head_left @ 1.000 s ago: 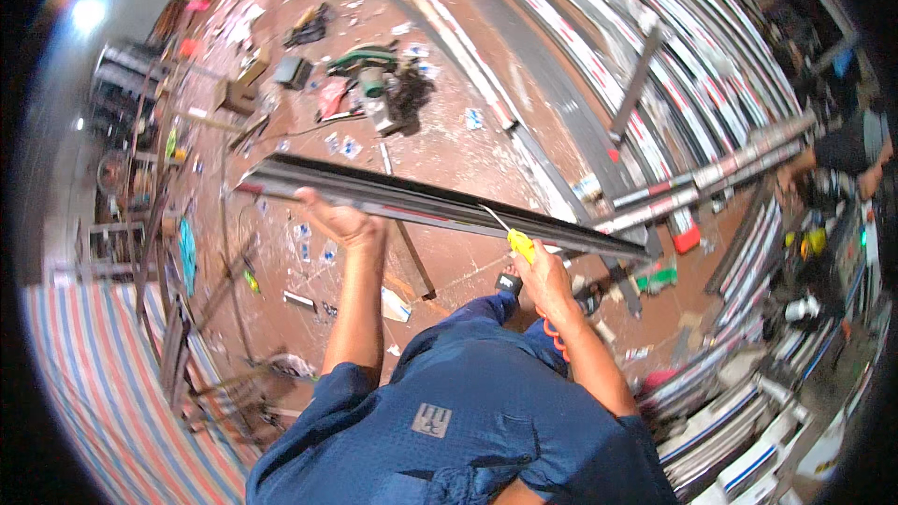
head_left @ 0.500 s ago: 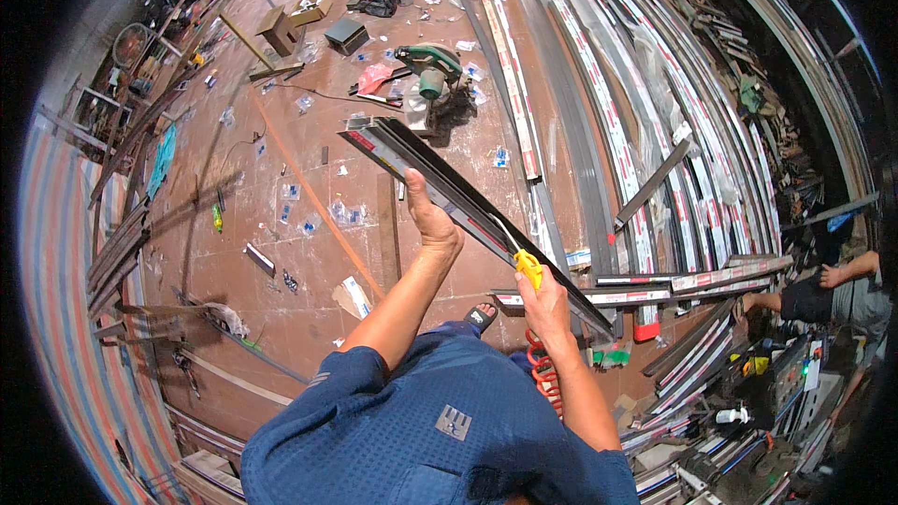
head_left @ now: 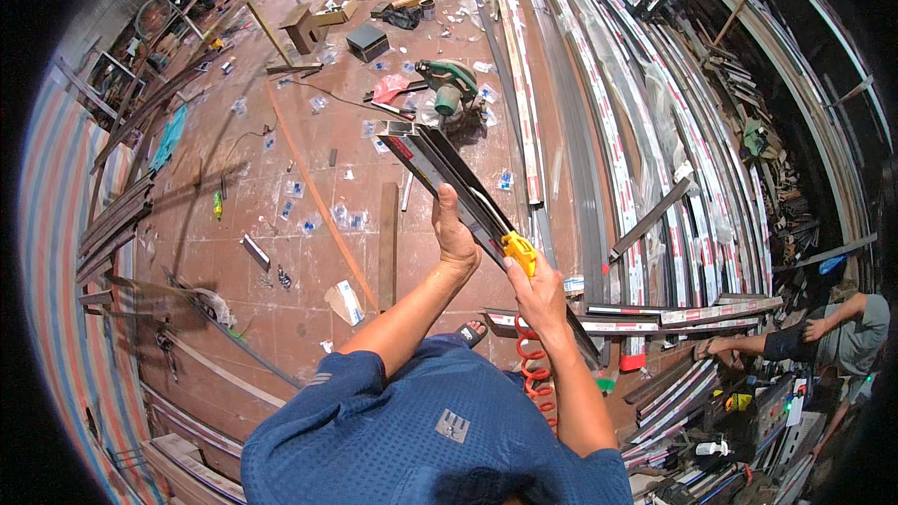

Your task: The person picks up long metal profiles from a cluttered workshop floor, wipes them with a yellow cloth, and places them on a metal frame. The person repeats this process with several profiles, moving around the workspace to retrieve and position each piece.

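A long dark metal profile (head_left: 423, 159) with hollow channels slants across in front of me, its cut far end close to the green power saw. My left hand (head_left: 456, 238) is closed around its left side, thumb up along the near face, other fingers mostly hidden behind it. In my right hand (head_left: 540, 295) is a yellow air blow gun (head_left: 519, 252), its thin nozzle lying along the profile's channel toward the far end. A red coiled hose (head_left: 533, 369) hangs from the gun beside my right forearm.
The green power saw (head_left: 447, 89) stands on the tiled floor ahead. Long wrapped profiles (head_left: 613, 140) lie in rows on the right. At far right sits another person, a hand (head_left: 817, 329) near the knee. Offcuts and small packets litter the floor; a striped sheet (head_left: 70, 224) hangs left.
The blow gun has moved up along the profile, closer to its far end. The profile now points a little more steeply away from me. My left hand keeps its hold.
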`<act>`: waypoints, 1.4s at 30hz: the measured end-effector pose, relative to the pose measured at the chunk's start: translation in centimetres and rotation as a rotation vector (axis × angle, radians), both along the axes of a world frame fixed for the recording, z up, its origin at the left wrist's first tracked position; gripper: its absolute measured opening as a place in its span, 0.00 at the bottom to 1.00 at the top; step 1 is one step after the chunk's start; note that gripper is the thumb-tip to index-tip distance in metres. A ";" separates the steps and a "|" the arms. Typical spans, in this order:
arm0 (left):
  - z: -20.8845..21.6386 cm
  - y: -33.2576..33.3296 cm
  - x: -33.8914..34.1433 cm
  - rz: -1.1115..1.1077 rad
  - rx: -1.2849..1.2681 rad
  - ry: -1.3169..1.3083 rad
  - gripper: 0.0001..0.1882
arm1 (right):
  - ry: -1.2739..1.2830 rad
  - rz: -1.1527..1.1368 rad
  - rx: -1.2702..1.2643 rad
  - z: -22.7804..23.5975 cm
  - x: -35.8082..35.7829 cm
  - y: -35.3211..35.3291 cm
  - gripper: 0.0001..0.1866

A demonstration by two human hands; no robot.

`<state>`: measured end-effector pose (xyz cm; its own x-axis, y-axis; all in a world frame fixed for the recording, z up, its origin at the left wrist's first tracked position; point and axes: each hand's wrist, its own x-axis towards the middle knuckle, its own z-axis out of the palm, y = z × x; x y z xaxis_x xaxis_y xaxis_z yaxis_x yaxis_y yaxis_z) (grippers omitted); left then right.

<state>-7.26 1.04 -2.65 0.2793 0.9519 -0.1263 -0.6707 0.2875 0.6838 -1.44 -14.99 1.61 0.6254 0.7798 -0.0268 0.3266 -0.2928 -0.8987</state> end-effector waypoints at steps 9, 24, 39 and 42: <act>2.4 -1.8 0.2 -0.048 0.052 0.032 0.30 | -0.308 0.024 0.121 4.8 0.5 4.3 0.16; 1.7 -0.7 0.7 -0.149 0.067 -0.025 0.33 | -0.533 -0.070 0.002 1.5 0.9 0.2 0.17; -3.6 3.1 -4.3 -0.459 0.172 -0.205 0.43 | 0.064 -0.720 -0.781 -19.3 -8.5 -39.5 0.19; -2.7 2.4 -2.4 -0.338 0.116 -0.247 0.46 | 0.179 -0.785 -0.542 -19.8 -9.5 -38.9 0.17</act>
<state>-9.69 3.45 -5.38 0.5858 0.8058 0.0862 -0.6997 0.4493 0.5555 -10.97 -53.93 -18.15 0.9143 -0.0045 -0.4049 -0.2671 -0.7582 -0.5948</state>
